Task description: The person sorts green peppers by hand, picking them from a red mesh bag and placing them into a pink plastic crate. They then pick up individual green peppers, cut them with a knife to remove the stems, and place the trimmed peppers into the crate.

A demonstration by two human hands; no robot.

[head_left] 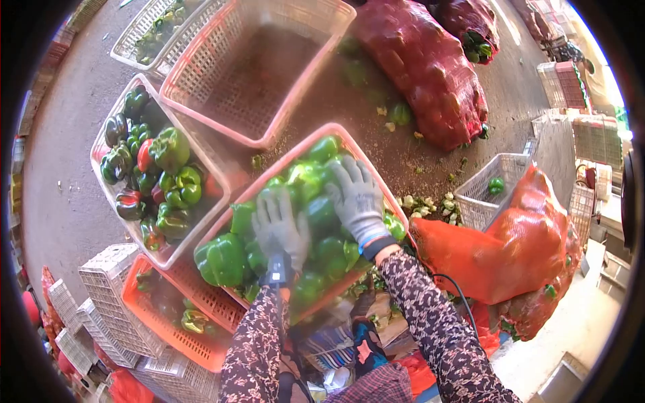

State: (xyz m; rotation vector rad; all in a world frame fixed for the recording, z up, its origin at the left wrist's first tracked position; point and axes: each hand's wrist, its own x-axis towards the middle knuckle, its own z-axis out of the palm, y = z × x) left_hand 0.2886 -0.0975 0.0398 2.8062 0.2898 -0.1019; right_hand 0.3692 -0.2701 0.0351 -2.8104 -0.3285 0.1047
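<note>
Both of my hands wear grey gloves and lie over a pink-rimmed crate (337, 132) heaped with green bell peppers (222, 259). My left hand (281, 228) rests flat on the peppers in the middle of the crate, fingers stretched out. Farther back and to the right, my right hand (358, 200) is spread over peppers near the crate's right side. Neither hand is wrapped round a pepper. Haze on the lens blurs part of the crate.
To the left stands a crate (222, 181) of mixed green and reddish peppers. Behind is a large pink-rimmed crate (269, 142); an orange crate (211, 359) sits front left. Red mesh sacks (426, 74) lie at the back, an orange mesh sack (497, 258) at right. Trimmings (430, 206) litter the ground.
</note>
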